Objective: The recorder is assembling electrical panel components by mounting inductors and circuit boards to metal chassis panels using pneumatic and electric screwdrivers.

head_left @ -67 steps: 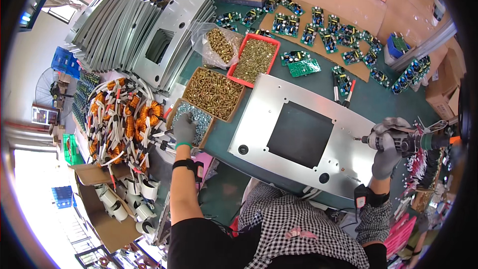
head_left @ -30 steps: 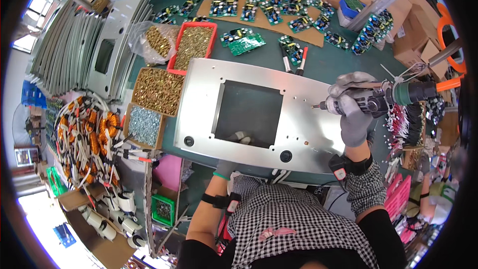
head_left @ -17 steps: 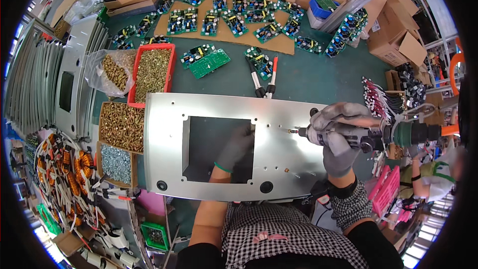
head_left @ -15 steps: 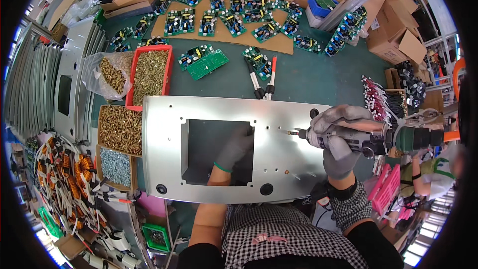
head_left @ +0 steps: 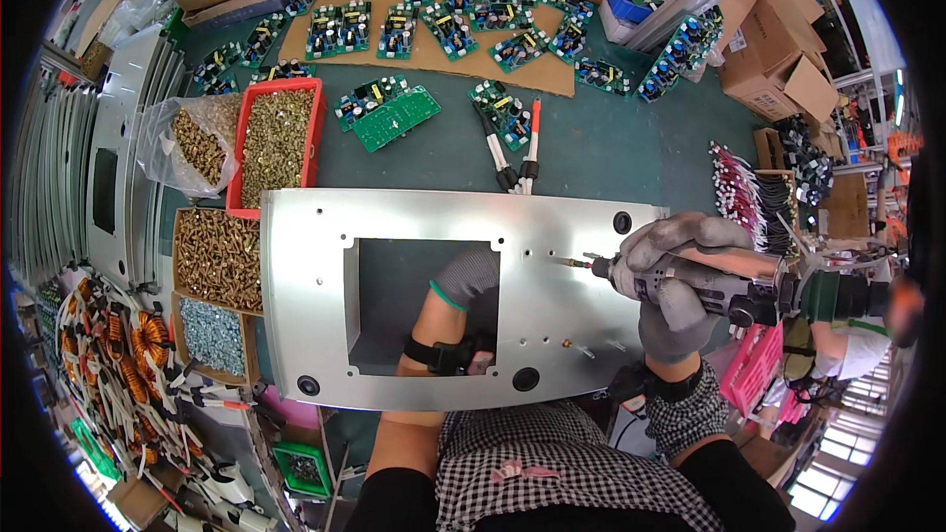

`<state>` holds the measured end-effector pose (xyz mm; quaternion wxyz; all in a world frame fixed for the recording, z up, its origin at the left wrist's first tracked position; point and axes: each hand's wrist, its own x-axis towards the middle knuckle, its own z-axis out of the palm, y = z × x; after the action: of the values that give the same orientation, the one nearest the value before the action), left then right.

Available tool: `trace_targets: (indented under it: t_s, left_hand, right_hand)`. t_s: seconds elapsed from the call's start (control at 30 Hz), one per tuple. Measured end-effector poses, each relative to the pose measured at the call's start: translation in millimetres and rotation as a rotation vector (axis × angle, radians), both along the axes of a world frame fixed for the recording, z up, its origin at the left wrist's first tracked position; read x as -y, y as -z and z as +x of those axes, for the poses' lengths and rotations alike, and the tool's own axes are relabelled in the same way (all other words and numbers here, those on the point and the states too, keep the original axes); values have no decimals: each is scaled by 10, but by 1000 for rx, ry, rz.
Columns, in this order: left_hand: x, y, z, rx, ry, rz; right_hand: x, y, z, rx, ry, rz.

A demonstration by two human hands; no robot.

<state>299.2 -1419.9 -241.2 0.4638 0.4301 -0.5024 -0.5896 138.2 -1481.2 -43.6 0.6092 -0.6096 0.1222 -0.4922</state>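
Note:
A silvery sheet-metal panel (head_left: 424,214) with a rectangular cutout lies crosswise before me. Through the cutout I see my left hand (head_left: 471,274) in a grey glove with a green cuff, reaching under the panel's right part; its fingers are hidden there. My right hand (head_left: 678,281), also gloved, is closed around a grey power screwdriver (head_left: 727,288), held sideways over the panel's right side. The bit (head_left: 581,263) points left, close to small holes; whether it touches a screw I cannot tell. A small brass-coloured screw (head_left: 567,343) stands in the panel nearer to me.
At left are a red bin of brass-coloured nuts (head_left: 281,138), a carton of brass-coloured screws (head_left: 217,261) and silvery fasteners (head_left: 212,335). Green circuit boards (head_left: 394,118) lie beyond the panel, beside cable ends (head_left: 532,153). Stacked panels (head_left: 59,177) and copper coils (head_left: 148,335) are far left.
My left hand has slid rightward under the panel, so its wrist strap now shows in the cutout. The panel's left end has shifted left in view. My right hand keeps hold of the power screwdriver.

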Motion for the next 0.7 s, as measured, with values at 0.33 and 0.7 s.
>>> trace_targets:
  t_s: [0.33,0.7]
  left_hand:
    - [90,-120,-29,190,-187,-260]
    - [102,-82,-115,-7,-213,-167]
  right_hand:
    - [-58,-28,50,17,49,-97]
    - [-62,-25,58,-58,14,-222]
